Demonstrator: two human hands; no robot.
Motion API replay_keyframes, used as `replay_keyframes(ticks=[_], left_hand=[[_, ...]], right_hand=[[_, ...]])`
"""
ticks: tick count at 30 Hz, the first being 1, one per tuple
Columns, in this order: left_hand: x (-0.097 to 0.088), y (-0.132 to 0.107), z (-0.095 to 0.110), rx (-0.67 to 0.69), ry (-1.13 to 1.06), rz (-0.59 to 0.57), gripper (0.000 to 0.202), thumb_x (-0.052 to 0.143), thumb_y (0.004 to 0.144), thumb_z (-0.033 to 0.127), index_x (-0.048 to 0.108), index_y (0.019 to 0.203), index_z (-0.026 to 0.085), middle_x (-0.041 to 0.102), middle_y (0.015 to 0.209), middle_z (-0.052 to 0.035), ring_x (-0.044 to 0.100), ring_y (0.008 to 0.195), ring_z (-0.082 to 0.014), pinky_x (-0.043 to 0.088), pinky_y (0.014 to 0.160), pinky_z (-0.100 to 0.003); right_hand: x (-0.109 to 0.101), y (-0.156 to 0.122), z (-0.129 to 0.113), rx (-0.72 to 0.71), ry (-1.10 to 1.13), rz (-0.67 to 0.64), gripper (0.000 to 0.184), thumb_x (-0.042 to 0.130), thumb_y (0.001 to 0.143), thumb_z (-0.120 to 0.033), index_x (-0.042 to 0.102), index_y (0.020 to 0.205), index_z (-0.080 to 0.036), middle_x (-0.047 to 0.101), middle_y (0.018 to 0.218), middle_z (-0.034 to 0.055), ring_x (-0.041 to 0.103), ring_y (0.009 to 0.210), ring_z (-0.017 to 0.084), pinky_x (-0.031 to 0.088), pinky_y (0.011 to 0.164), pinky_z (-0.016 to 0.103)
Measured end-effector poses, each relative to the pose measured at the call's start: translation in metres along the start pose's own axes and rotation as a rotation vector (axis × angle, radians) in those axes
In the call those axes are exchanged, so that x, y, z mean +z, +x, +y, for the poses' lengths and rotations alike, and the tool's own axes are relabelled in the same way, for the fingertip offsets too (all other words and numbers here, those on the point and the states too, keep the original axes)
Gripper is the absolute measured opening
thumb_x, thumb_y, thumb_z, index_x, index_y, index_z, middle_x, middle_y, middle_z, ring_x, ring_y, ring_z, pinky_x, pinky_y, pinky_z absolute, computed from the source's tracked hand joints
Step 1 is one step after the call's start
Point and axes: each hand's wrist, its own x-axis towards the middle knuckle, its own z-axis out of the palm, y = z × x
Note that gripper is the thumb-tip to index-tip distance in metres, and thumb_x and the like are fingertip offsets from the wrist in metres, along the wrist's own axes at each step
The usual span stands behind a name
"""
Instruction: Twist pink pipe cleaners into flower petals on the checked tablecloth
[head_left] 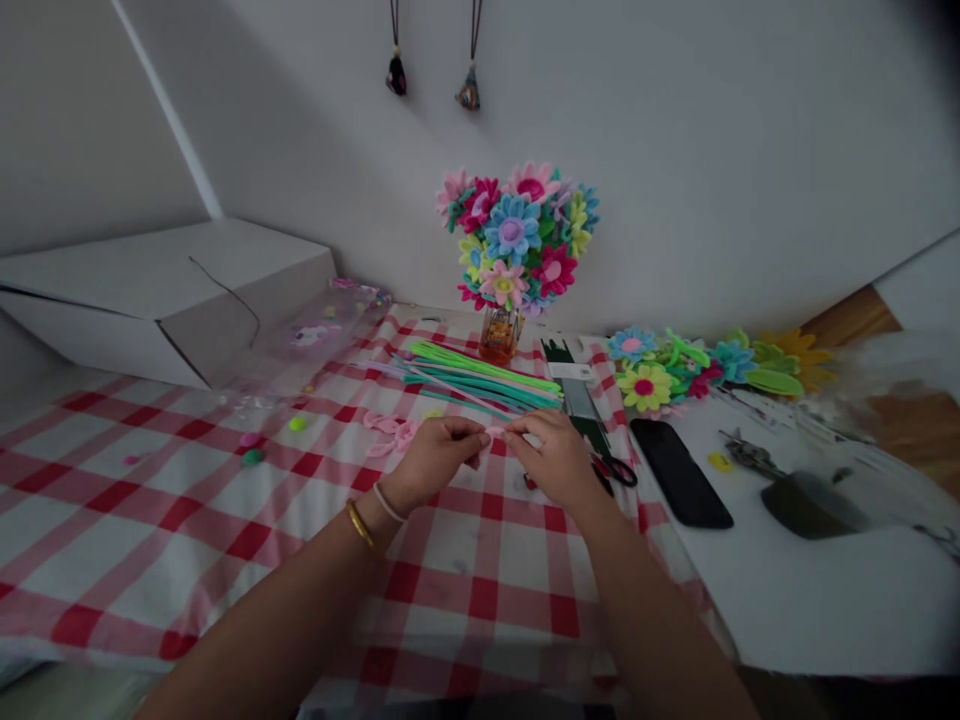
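My left hand (439, 455) and my right hand (553, 455) meet above the checked cloth, each closed in a pinch. Between their fingertips runs a short pink pipe cleaner (495, 432), mostly covered by the fingers. Just left of my left hand lie several bent pink pipe-cleaner loops (390, 432). Beyond both hands is a bundle of straight pipe cleaners (480, 375) in green, teal and pale shades. Black-handled scissors (621, 470) rest beside my right hand, partly hidden by it.
A glass vase (499, 338) of fuzzy flowers (517, 235) stands at the back. More fuzzy flowers (643, 387) lie right of it, near a black phone (679, 475) and keys (750, 455). A white box (180, 290) sits left. Small pompoms (252, 457) dot the red-and-white cloth (247, 540).
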Motion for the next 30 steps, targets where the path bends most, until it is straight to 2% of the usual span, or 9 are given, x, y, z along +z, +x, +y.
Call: replay_keyframes(ticks=[4, 6, 10, 15, 18, 21, 25, 28, 30], left_hand=[[0.002, 0.001, 0.0, 0.051, -0.231, 0.063, 0.019, 0.059, 0.07, 0.03, 0.059, 0.062, 0.012, 0.052, 0.053, 0.0016, 0.045, 0.052, -0.0083, 0.036, 0.054, -0.022], [0.003, 0.001, -0.002, 0.075, -0.306, 0.082, 0.019, 0.061, 0.069, 0.029, 0.06, 0.062, 0.012, 0.052, 0.053, 0.0016, 0.045, 0.053, -0.0082, 0.035, 0.054, -0.022], [0.006, 0.003, -0.008, 0.068, -0.409, 0.14, 0.014, 0.066, 0.065, 0.027, 0.065, 0.066, 0.013, 0.051, 0.054, 0.0027, 0.042, 0.052, -0.0069, 0.034, 0.052, -0.021], [0.011, 0.006, -0.016, 0.007, -0.569, 0.171, 0.017, 0.071, 0.059, 0.027, 0.067, 0.071, 0.015, 0.059, 0.067, 0.0004, 0.051, 0.061, -0.0089, 0.04, 0.059, -0.023], [0.01, 0.007, -0.017, -0.024, -0.601, 0.163, 0.02, 0.071, 0.059, 0.027, 0.067, 0.074, 0.015, 0.061, 0.069, -0.0011, 0.053, 0.063, -0.0101, 0.041, 0.061, -0.025], [0.003, 0.006, -0.011, 0.017, -0.464, 0.097, 0.018, 0.068, 0.062, 0.029, 0.065, 0.072, 0.014, 0.058, 0.061, 0.0005, 0.048, 0.055, -0.0081, 0.038, 0.053, -0.022], [-0.01, 0.002, -0.003, 0.011, -0.122, -0.103, 0.02, 0.062, 0.067, 0.032, 0.062, 0.07, 0.012, 0.056, 0.058, -0.0004, 0.046, 0.05, -0.008, 0.036, 0.048, -0.021], [-0.014, 0.001, -0.003, 0.016, 0.04, -0.122, 0.02, 0.056, 0.071, 0.032, 0.06, 0.068, 0.012, 0.055, 0.056, -0.0004, 0.048, 0.049, -0.0088, 0.037, 0.046, -0.021], [-0.013, 0.002, -0.004, -0.005, 0.002, -0.098, 0.018, 0.056, 0.071, 0.029, 0.058, 0.066, 0.013, 0.055, 0.055, 0.0, 0.048, 0.049, -0.0085, 0.038, 0.047, -0.021]], right_hand=[[0.016, -0.004, -0.006, 0.294, 0.423, -0.082, 0.02, 0.053, 0.075, -0.035, 0.064, 0.072, -0.019, 0.062, 0.064, -0.0008, 0.055, 0.059, 0.013, 0.042, 0.058, 0.026], [0.023, -0.005, -0.008, 0.362, 0.618, -0.083, 0.021, 0.055, 0.073, -0.036, 0.064, 0.072, -0.018, 0.063, 0.067, 0.0006, 0.056, 0.063, 0.014, 0.043, 0.06, 0.026], [0.031, -0.005, -0.01, 0.43, 0.812, -0.038, 0.019, 0.06, 0.07, -0.035, 0.063, 0.07, -0.017, 0.064, 0.068, 0.0021, 0.058, 0.067, 0.015, 0.045, 0.066, 0.029], [0.04, -0.006, -0.018, 0.498, 1.109, -0.026, 0.016, 0.061, 0.071, -0.033, 0.062, 0.076, -0.018, 0.064, 0.074, 0.0013, 0.061, 0.071, 0.015, 0.047, 0.075, 0.034], [0.039, -0.005, -0.017, 0.58, 1.223, -0.032, 0.016, 0.062, 0.069, -0.033, 0.06, 0.075, -0.018, 0.063, 0.071, -0.0002, 0.06, 0.066, 0.013, 0.048, 0.074, 0.035], [0.028, -0.003, -0.012, 0.572, 1.088, -0.093, 0.014, 0.061, 0.069, -0.032, 0.061, 0.072, -0.018, 0.061, 0.068, -0.0009, 0.058, 0.062, 0.011, 0.048, 0.069, 0.03], [0.012, -0.002, -0.009, 0.434, 0.674, -0.271, 0.015, 0.054, 0.074, -0.028, 0.063, 0.071, -0.018, 0.059, 0.061, -0.0016, 0.054, 0.058, 0.01, 0.042, 0.059, 0.023], [0.01, -0.003, -0.012, 0.292, 0.425, -0.272, 0.02, 0.047, 0.078, -0.027, 0.062, 0.069, -0.018, 0.059, 0.063, -0.0015, 0.052, 0.06, 0.01, 0.039, 0.059, 0.023], [0.011, -0.004, -0.014, 0.217, 0.352, -0.249, 0.02, 0.044, 0.08, -0.026, 0.062, 0.073, -0.019, 0.06, 0.067, -0.001, 0.052, 0.062, 0.011, 0.039, 0.06, 0.023]])
